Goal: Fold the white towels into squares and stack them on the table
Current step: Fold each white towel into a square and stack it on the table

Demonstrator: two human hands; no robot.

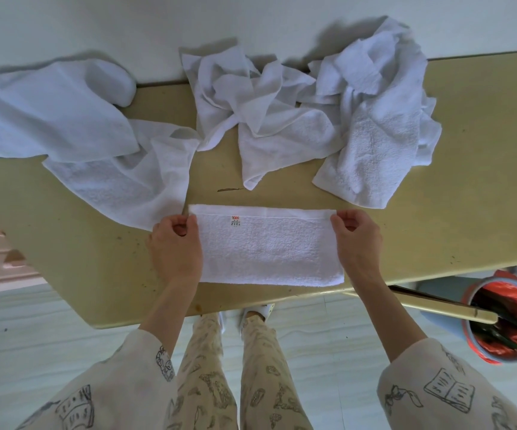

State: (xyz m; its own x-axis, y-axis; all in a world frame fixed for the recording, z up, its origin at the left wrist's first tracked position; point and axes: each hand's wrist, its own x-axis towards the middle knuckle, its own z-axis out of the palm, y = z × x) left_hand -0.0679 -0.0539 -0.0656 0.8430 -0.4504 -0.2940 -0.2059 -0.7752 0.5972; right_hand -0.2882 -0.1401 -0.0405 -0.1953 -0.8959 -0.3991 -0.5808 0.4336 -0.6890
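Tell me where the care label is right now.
In the head view, the care label sits on the folded towel near its far left corner, just right of the left hand pinching that corner.

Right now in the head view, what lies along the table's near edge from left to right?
Left hand → folded towel → right hand → bin, on the floor past the table.

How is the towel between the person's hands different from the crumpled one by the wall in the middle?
The folded towel lies flat as a neat rectangle; the crumpled towel is bunched in creases and loose flaps. The folded towel is pinched at its far corners by the left hand and right hand; nobody touches the crumpled towel. The folded towel shows a small label; none shows on the crumpled towel. Both are white terry cloth on the table.
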